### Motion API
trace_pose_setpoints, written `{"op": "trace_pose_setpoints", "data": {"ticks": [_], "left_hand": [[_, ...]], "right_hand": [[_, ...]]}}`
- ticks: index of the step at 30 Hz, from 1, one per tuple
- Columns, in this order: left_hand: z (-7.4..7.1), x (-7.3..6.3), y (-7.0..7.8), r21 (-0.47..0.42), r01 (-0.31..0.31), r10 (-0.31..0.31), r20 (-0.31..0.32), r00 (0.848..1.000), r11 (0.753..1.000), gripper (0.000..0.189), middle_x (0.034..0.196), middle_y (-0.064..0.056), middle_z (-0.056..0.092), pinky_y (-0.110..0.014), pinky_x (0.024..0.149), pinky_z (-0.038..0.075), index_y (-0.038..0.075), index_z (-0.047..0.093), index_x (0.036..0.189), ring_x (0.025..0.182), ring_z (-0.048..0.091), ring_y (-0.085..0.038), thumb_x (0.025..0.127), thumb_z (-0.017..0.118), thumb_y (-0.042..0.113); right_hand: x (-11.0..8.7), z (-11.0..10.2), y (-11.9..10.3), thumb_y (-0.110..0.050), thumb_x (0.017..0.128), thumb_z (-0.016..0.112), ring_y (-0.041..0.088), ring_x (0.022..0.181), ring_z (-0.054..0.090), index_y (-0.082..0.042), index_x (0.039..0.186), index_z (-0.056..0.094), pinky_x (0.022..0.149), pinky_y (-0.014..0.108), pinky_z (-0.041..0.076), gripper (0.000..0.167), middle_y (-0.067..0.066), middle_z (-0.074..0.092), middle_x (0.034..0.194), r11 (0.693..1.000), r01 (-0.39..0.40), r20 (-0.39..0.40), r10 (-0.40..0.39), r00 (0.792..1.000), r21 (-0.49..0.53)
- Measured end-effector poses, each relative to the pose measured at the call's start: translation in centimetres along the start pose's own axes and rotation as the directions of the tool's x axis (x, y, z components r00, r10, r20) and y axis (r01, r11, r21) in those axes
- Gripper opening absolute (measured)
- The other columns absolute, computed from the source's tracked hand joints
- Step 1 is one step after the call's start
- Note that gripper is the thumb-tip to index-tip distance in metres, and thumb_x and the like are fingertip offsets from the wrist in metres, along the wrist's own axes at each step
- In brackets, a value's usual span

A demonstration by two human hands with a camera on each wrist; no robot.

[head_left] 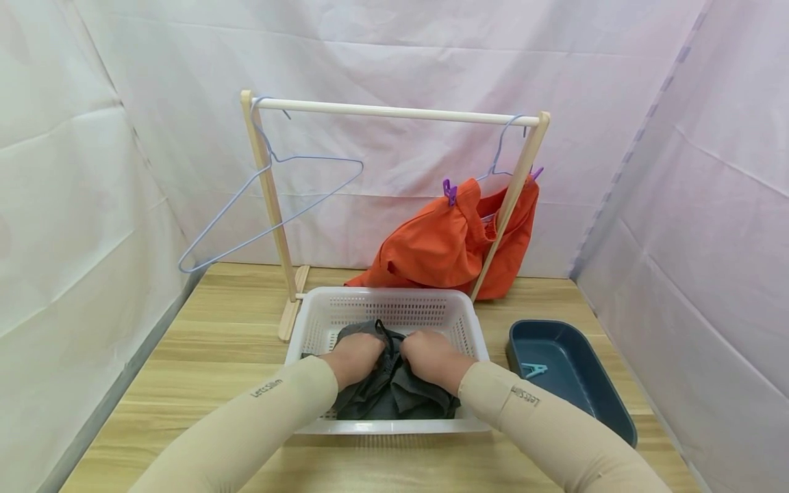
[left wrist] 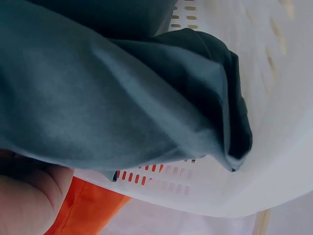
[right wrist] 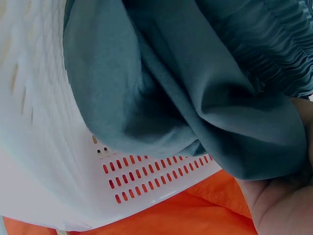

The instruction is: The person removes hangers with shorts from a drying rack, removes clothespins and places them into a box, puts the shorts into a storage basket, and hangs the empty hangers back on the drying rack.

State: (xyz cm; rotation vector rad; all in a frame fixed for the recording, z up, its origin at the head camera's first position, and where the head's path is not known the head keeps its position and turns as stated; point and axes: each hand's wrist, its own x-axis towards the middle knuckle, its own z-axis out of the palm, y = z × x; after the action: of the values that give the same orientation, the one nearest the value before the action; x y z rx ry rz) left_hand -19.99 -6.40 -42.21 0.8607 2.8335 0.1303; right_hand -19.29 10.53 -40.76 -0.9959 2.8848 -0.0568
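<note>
A pair of dark grey pants (head_left: 425,397) with a gathered elastic waistband and a black drawstring (head_left: 388,342) lies bunched in a white perforated basket (head_left: 394,428). My left hand (head_left: 357,357) grips the cloth on one side of the drawstring. On the other side, my right hand (head_left: 433,357) holds the waistband area. In the left wrist view the thumb side of the left hand (left wrist: 32,198) shows at the cloth's edge. Folded cloth (right wrist: 166,98) covers the fingertips of the right hand (right wrist: 286,205) in the right wrist view.
A wooden rack (head_left: 382,109) stands behind the basket. An unused blue hanger (head_left: 317,157) hangs at its left; orange pants (head_left: 431,243) hang at its right, held by purple clips (head_left: 451,192). A dark blue tray (head_left: 570,370) with a teal clip (head_left: 533,370) sits at the right.
</note>
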Motion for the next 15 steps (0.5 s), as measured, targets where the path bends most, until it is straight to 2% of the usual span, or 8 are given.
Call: {"op": "trace_pose_setpoints", "data": {"ticks": [5, 11, 15], "left_hand": [[-0.1, 0.0, 0.0, -0.02, 0.015, -0.014, 0.025, 1.0, 1.0, 0.009, 0.08, -0.004, 0.067, -0.038, 0.076, 0.054, 0.012, 0.064, 0.08, 0.081, 0.066, -0.02, 0.085, 0.071, 0.013], [-0.9, -0.4, 0.0, -0.066, 0.067, -0.065, 0.033, 0.997, 0.996, 0.011, 0.083, -0.004, 0.068, -0.038, 0.077, 0.055, 0.011, 0.066, 0.084, 0.084, 0.066, -0.02, 0.084, 0.074, 0.018], [-1.5, -0.7, -0.1, -0.082, 0.096, -0.092, 0.048, 0.995, 0.992, 0.014, 0.082, -0.004, 0.067, -0.038, 0.075, 0.054, 0.011, 0.065, 0.083, 0.082, 0.065, -0.019, 0.084, 0.074, 0.022]], "right_hand": [[0.1, 0.0, -0.1, -0.005, 0.084, 0.064, 0.01, 0.055, 0.043, -0.018, 0.056, 0.052, 0.053, 0.026, 0.04, 0.033, -0.006, 0.046, 0.058, 1.0, -0.018, 0.041, 0.019, 0.999, -0.009], [0.2, -0.2, 0.0, -0.003, 0.086, 0.062, 0.011, 0.055, 0.036, -0.017, 0.058, 0.05, 0.049, 0.024, 0.032, 0.033, -0.005, 0.039, 0.06, 1.0, -0.013, 0.04, 0.013, 0.999, 0.006], [-0.1, -0.6, 0.1, -0.001, 0.085, 0.061, 0.01, 0.056, 0.035, -0.017, 0.059, 0.051, 0.049, 0.023, 0.03, 0.033, -0.006, 0.037, 0.06, 0.999, 0.0, 0.044, -0.001, 0.999, 0.033]]}}
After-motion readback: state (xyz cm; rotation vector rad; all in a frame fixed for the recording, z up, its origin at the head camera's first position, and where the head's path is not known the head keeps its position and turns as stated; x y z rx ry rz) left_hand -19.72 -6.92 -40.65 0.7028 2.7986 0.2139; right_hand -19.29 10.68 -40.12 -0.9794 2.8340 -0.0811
